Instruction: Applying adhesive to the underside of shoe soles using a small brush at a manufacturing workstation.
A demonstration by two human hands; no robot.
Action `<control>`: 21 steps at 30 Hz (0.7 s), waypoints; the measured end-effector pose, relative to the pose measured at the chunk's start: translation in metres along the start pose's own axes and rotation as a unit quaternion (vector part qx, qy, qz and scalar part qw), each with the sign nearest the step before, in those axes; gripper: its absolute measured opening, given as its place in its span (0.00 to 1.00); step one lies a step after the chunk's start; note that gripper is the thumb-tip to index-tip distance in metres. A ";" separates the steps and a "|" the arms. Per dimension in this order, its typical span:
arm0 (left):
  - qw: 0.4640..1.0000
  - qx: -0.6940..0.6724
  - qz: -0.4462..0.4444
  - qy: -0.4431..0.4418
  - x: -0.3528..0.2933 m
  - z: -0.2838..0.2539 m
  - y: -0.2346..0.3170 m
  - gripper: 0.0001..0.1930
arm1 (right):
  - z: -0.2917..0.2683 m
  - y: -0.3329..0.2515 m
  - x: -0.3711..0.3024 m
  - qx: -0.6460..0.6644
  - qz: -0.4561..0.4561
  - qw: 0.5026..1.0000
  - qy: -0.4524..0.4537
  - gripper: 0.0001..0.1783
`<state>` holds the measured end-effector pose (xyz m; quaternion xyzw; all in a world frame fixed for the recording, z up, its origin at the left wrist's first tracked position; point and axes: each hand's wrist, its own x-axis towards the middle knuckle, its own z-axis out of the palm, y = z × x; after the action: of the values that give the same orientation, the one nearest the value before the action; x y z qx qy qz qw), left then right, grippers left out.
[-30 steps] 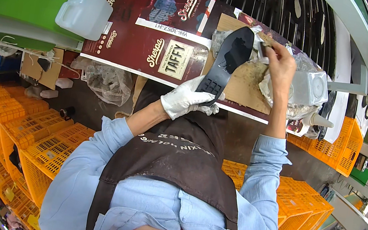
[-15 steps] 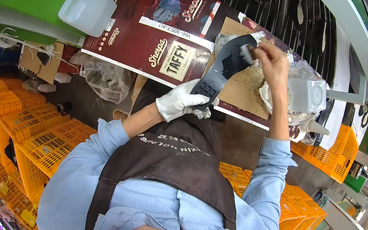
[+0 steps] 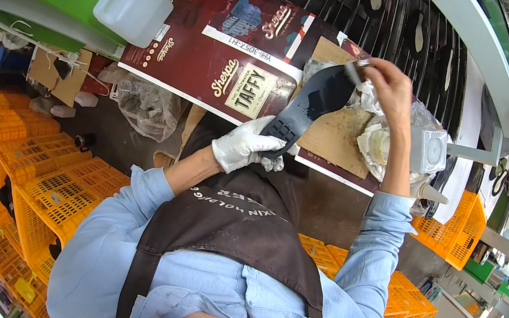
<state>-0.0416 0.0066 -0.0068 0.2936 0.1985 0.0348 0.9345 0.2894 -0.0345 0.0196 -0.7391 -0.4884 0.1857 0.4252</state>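
A black shoe sole (image 3: 308,111) is held tilted above the work surface, its gridded heel end toward me. My left hand (image 3: 244,146), in a white glove, is closed around that heel end. My bare right hand (image 3: 390,93) pinches a small brush (image 3: 353,74) with a pale flat end, which touches the sole's far toe end. Much of the sole's front looks glossy and wet. Beneath it lies a stained piece of brown cardboard (image 3: 336,144). A plastic-wrapped bowl (image 3: 375,143) stands beside my right wrist, partly hidden.
Printed maroon cardboard (image 3: 186,46) covers the bench. A translucent jug (image 3: 133,4) stands far left; a clear plastic container (image 3: 428,149) and a nozzle bottle (image 3: 430,192) sit at right. Behind runs a black roller rack (image 3: 335,1) bearing soles. Orange crates (image 3: 70,192) flank me.
My right hand has moved the brush outward to the toe's far edge. The glossy area now spreads over more of the sole. The whole view has shifted slightly.
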 end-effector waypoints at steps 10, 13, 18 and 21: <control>1.000 0.013 0.020 0.002 -0.003 -0.001 0.003 0.22 | 0.010 -0.005 0.016 -0.034 -0.084 0.987 -0.131 0.14; 0.999 0.031 0.016 0.009 -0.003 -0.002 0.006 0.22 | 0.013 -0.013 0.021 -0.090 -0.007 0.996 0.015 0.14; 0.999 0.023 0.022 0.001 -0.003 -0.002 0.009 0.22 | 0.022 -0.031 0.018 0.063 -0.031 0.960 -0.271 0.12; 0.999 0.025 0.020 0.002 -0.002 -0.001 0.011 0.22 | 0.030 -0.042 0.020 -0.025 -0.052 0.992 -0.109 0.12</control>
<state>-0.0438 0.0157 -0.0008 0.3211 0.1950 0.0489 0.9254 0.2540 0.0034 0.0396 -0.6983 -0.5740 0.2306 0.3601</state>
